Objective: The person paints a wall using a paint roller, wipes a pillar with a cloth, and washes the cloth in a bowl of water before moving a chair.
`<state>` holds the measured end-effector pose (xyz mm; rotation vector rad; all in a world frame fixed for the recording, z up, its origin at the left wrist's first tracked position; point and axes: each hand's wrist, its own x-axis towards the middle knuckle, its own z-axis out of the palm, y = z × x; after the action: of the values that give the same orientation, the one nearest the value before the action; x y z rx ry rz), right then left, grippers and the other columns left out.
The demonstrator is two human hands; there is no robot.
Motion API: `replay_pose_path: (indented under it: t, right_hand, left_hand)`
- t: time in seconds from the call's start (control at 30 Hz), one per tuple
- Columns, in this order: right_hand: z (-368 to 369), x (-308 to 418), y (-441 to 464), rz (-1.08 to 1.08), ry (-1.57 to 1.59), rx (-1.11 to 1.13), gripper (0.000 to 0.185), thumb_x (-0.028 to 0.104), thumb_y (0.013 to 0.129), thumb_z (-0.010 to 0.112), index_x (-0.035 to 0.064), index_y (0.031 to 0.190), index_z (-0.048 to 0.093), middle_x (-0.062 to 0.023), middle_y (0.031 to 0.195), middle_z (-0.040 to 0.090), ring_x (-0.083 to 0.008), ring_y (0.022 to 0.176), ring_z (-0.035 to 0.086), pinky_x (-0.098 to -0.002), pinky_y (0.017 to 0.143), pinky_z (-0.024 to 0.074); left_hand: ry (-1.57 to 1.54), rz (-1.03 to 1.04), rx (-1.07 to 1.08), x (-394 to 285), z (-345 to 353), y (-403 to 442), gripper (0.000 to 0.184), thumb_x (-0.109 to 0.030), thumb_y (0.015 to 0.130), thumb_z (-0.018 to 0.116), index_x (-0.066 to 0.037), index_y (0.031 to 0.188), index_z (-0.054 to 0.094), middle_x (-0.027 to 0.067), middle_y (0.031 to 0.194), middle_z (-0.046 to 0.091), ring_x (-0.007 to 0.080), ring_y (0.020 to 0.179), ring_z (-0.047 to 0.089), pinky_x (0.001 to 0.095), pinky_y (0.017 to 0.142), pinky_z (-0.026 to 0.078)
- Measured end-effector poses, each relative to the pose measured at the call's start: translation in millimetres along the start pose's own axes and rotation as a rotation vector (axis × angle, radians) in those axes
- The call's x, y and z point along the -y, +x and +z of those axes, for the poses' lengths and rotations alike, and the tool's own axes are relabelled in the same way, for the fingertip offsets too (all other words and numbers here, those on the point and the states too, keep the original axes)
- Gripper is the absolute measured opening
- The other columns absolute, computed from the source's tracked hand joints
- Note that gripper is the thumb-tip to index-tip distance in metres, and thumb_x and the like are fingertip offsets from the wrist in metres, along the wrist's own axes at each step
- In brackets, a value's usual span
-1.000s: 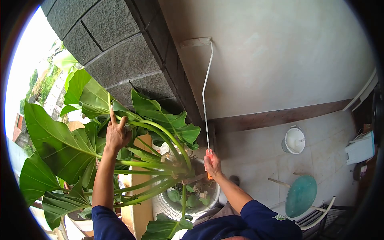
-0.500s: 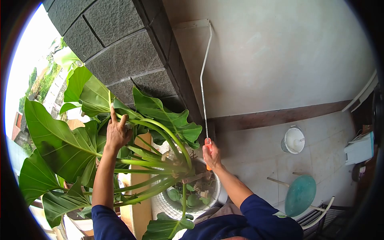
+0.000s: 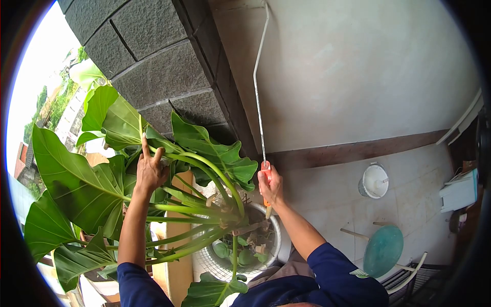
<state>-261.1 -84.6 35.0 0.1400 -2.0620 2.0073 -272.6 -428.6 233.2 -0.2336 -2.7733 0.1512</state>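
Note:
My right hand (image 3: 270, 185) is wrapped round the orange handle of a long-framed paint roller (image 3: 258, 87). Its thin, bent metal rod runs up along the pale wall (image 3: 353, 77), and the roller head is at the top edge, mostly out of view. My left hand (image 3: 151, 169) grips among the stalks of a big leafy potted plant (image 3: 204, 210), index finger stretched along a stalk and the other fingers curled. Large green leaves spread to the left of this hand. The plant's white pot (image 3: 277, 240) stands close in front of my body.
A grey block pillar (image 3: 158, 66) rises beside the wall. On the tiled floor to the right are a white bucket (image 3: 375, 180) and a round green-topped stool (image 3: 383, 250). A light-coloured box (image 3: 459, 196) sits at the far right. A dark red baseboard (image 3: 353, 149) runs below the wall.
My right hand has moved slightly upward with the paint roller, and the roller head has slid up the wall to the view's top edge. My left hand stays at the stalks.

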Motion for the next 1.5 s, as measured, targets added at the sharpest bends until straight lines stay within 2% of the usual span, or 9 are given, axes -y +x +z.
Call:
replay_pose_path:
  t: [0.13, 0.27, 0.37, 0.57, 0.73, 0.83, 1.13, 1.3, 1.5]
  right_hand:
    - [-4.1, -10.5, -14.5, 0.004, 0.013, -0.028, 0.037, 0.035, 0.095, 0.058, -0.0012, 0.106, 0.057, -0.0173, 0.086, 0.068, -0.0265, 0.077, 0.069, -0.0321, 0.066, 0.0529]
    - [-10.8, -53.4, -57.3, 0.142, 0.002, 0.032, 0.039, 0.035, 0.095, 0.059, -0.002, 0.109, 0.058, -0.0166, 0.092, 0.068, -0.0229, 0.084, 0.069, -0.0308, 0.068, 0.0528]
    - [-7.7, -72.8, -73.0, 0.128, 0.043, 0.007, 0.038, 0.033, 0.095, 0.059, -0.0013, 0.11, 0.058, -0.0124, 0.088, 0.067, -0.0187, 0.078, 0.066, -0.0298, 0.066, 0.051]
    - [3.6, -30.3, -27.9, 0.073, 0.042, -0.005, 0.039, 0.036, 0.095, 0.058, 0.0003, 0.11, 0.059, -0.0123, 0.081, 0.066, -0.0222, 0.069, 0.064, -0.0325, 0.063, 0.0502]
    - [7.6, 43.1, 39.2, -0.093, 0.026, -0.052, 0.041, 0.038, 0.095, 0.057, 0.0006, 0.11, 0.057, -0.0154, 0.083, 0.068, -0.0266, 0.074, 0.069, -0.0337, 0.066, 0.0528]
    - [2.2, 46.9, 45.9, -0.096, 0.028, -0.014, 0.042, 0.039, 0.095, 0.057, 0.0005, 0.113, 0.056, -0.016, 0.087, 0.069, -0.0261, 0.079, 0.07, -0.0331, 0.069, 0.0534]
    - [-14.6, -7.3, -9.2, 0.063, -0.032, 0.017, 0.036, 0.037, 0.095, 0.058, 0.0008, 0.101, 0.059, -0.0169, 0.082, 0.066, -0.024, 0.077, 0.069, -0.0316, 0.064, 0.0513]
    - [-5.8, 50.7, 48.4, -0.081, -0.029, -0.011, 0.037, 0.037, 0.094, 0.058, 0.0011, 0.102, 0.059, -0.0162, 0.078, 0.064, -0.0284, 0.071, 0.067, -0.0348, 0.063, 0.0513]
    - [-10.4, 49.6, 45.0, -0.187, -0.023, -0.052, 0.036, 0.034, 0.095, 0.058, -0.0008, 0.104, 0.058, -0.0159, 0.081, 0.066, -0.0279, 0.074, 0.069, -0.0338, 0.066, 0.0526]
  left_hand:
    - [0.003, 0.013, -0.027, 0.8, 1.1, -0.4, 0.054, -0.013, 0.064, 0.071, -0.012, 0.115, 0.055, 0.0408, 0.147, 0.013, 0.0503, 0.094, 0.061, 0.0492, 0.083, 0.051]
    - [0.001, -0.004, -0.017, -0.1, 1.7, -0.5, 0.053, -0.013, 0.064, 0.071, -0.012, 0.115, 0.055, 0.0414, 0.146, 0.014, 0.0502, 0.092, 0.061, 0.0493, 0.083, 0.051]
    - [-0.004, 0.004, -0.014, -0.1, 1.9, 0.3, 0.053, -0.013, 0.063, 0.071, -0.012, 0.114, 0.055, 0.0417, 0.146, 0.014, 0.0501, 0.091, 0.061, 0.0492, 0.082, 0.051]
    - [-0.01, 0.001, -0.016, -0.1, 1.6, -0.6, 0.051, -0.014, 0.064, 0.07, -0.012, 0.113, 0.054, 0.042, 0.146, 0.012, 0.0499, 0.088, 0.061, 0.0491, 0.081, 0.051]
    - [-0.007, 0.03, -0.054, 0.0, 0.6, -1.5, 0.049, -0.016, 0.065, 0.069, -0.012, 0.112, 0.054, 0.042, 0.147, 0.01, 0.0499, 0.086, 0.061, 0.0495, 0.08, 0.051]
    - [0.0, 0.026, -0.062, -1.6, 0.4, -2.0, 0.048, -0.015, 0.065, 0.068, -0.013, 0.111, 0.055, 0.0422, 0.147, 0.011, 0.0495, 0.082, 0.061, 0.0491, 0.08, 0.051]
    - [0.01, 0.031, -0.077, -2.1, 0.5, 0.2, 0.047, -0.016, 0.065, 0.068, -0.013, 0.11, 0.055, 0.0432, 0.146, 0.013, 0.0481, 0.081, 0.062, 0.0481, 0.08, 0.051]
    - [0.009, 0.017, -0.055, -1.6, 1.1, -1.9, 0.048, -0.016, 0.065, 0.068, -0.013, 0.111, 0.055, 0.0429, 0.147, 0.012, 0.0477, 0.081, 0.062, 0.048, 0.08, 0.051]
    - [0.0, 0.03, -0.064, 0.4, 0.4, -2.1, 0.048, -0.016, 0.065, 0.068, -0.013, 0.111, 0.055, 0.0425, 0.147, 0.011, 0.0476, 0.081, 0.062, 0.0481, 0.081, 0.051]
